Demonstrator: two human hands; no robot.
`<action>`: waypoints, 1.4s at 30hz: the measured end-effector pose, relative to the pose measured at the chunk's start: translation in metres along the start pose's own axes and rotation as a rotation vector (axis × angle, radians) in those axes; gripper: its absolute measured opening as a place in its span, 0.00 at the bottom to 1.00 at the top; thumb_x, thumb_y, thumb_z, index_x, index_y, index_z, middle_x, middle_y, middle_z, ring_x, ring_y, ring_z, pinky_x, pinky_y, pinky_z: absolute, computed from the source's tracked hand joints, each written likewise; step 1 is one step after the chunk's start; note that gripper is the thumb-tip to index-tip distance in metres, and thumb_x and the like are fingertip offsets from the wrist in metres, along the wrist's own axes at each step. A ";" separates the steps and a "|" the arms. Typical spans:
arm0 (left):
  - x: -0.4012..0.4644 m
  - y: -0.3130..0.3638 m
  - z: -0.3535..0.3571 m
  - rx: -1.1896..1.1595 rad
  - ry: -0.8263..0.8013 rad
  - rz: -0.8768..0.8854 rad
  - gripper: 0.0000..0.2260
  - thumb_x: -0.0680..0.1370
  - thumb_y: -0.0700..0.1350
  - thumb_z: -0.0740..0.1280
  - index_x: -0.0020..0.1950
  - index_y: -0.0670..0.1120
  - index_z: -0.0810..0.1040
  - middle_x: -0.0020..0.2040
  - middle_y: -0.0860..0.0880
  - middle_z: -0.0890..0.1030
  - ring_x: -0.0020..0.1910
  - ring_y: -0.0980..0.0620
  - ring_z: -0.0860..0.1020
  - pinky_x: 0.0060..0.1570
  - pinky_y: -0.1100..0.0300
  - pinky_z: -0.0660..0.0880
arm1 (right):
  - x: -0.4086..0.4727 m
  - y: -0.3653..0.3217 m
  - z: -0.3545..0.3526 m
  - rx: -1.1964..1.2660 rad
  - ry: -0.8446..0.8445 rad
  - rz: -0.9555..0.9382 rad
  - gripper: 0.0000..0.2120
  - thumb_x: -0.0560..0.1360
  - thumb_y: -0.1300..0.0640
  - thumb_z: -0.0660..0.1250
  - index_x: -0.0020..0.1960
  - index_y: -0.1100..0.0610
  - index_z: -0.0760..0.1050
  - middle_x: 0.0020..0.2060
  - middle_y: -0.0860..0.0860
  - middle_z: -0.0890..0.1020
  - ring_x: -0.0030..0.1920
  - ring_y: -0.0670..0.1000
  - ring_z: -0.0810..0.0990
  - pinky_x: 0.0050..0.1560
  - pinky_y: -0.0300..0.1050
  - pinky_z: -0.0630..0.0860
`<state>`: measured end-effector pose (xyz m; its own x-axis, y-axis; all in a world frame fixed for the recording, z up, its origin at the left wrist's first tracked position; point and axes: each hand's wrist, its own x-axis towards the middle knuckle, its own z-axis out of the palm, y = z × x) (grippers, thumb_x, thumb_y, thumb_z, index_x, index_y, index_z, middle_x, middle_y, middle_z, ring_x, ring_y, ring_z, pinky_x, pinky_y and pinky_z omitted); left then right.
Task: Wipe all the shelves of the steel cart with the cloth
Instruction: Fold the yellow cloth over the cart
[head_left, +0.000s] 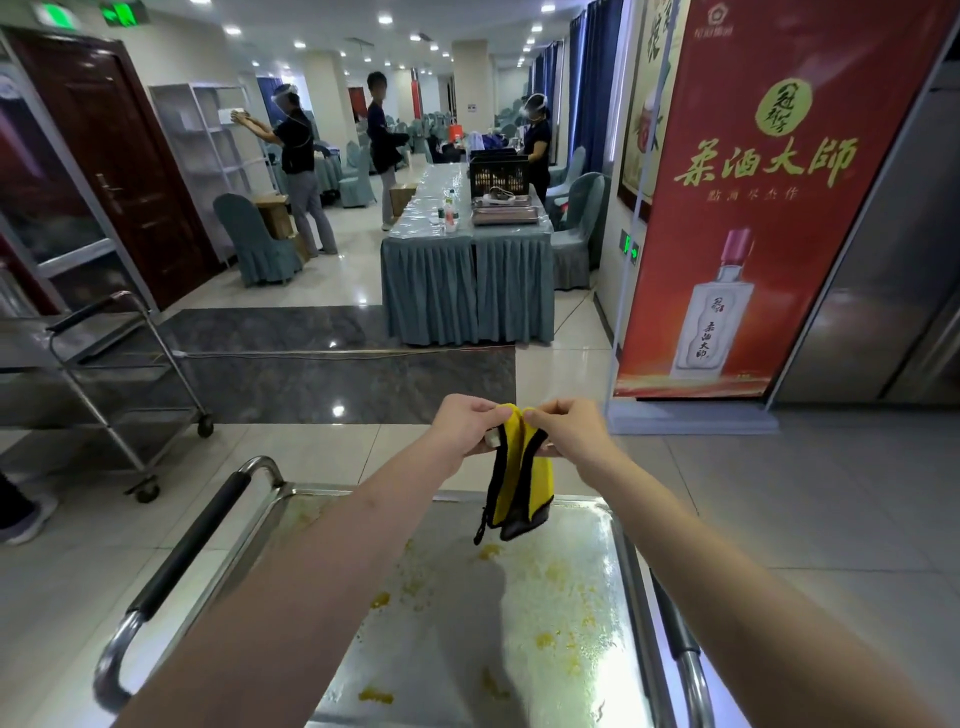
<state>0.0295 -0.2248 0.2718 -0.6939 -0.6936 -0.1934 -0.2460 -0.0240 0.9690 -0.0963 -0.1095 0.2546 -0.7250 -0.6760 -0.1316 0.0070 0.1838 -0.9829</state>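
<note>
A yellow cloth with black edging (519, 478) hangs in the air above the far end of the steel cart's top shelf (561, 597). My left hand (465, 423) pinches its upper left corner and my right hand (569, 428) pinches the upper right corner. The cloth is folded and droops down between them, clear of the shelf. Yellow crumbs and smears are scattered over the wet-looking steel surface. Black-padded handles (192, 545) run along both sides of the cart. The lower shelves are hidden beneath the top one.
A second steel cart (119, 364) stands on the left. A red banner stand (743, 234) rises at right. Ahead is a skirted table (467, 280) with a crate and trays. Three people stand farther back near a white shelf rack (208, 135).
</note>
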 end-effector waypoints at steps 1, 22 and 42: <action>-0.002 0.000 0.001 -0.007 -0.011 0.012 0.07 0.80 0.41 0.71 0.54 0.39 0.85 0.44 0.42 0.84 0.43 0.48 0.82 0.49 0.56 0.83 | 0.000 0.000 0.004 0.006 -0.002 -0.006 0.06 0.78 0.59 0.75 0.44 0.60 0.82 0.41 0.59 0.84 0.42 0.56 0.85 0.44 0.53 0.87; 0.008 -0.007 -0.007 0.273 0.105 0.236 0.06 0.77 0.39 0.70 0.52 0.47 0.83 0.48 0.47 0.85 0.51 0.46 0.83 0.56 0.49 0.80 | 0.007 -0.002 0.010 0.189 -0.164 0.054 0.11 0.82 0.60 0.63 0.53 0.61 0.84 0.46 0.57 0.84 0.48 0.57 0.85 0.51 0.52 0.85; 0.012 0.006 -0.025 0.152 -0.028 0.320 0.09 0.83 0.38 0.63 0.59 0.50 0.78 0.55 0.48 0.81 0.56 0.50 0.78 0.58 0.54 0.76 | 0.000 0.011 -0.030 -0.211 -0.198 -0.160 0.06 0.81 0.62 0.67 0.55 0.54 0.81 0.49 0.48 0.84 0.50 0.45 0.81 0.46 0.34 0.73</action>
<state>0.0369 -0.2509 0.2794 -0.7696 -0.6288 0.1107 -0.1093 0.3005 0.9475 -0.1171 -0.0859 0.2475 -0.5570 -0.8303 -0.0200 -0.2541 0.1932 -0.9477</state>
